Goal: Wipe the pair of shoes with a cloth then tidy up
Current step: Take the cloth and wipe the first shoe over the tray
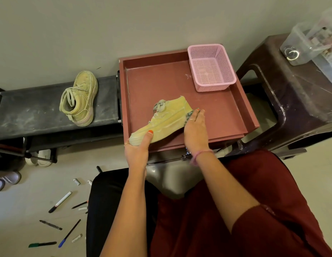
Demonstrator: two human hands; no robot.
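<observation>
Your left hand (137, 147) grips the toe of the dusty yellow canvas shoe (161, 121) in the maroon tray (217, 115) while your right hand (195, 127), fingers straight, presses the mostly hidden cloth (189, 115) against its heel: you seem mid-wipe, then likely the second yellow shoe (79, 98) waiting on the dark bench (31, 108).

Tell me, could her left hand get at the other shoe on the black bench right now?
Probably not at once. The left hand grips the toe of the shoe in the tray, so it would have to let go first. Otherwise the way looks free: nothing stands between it and the shoe on the bench.
</observation>
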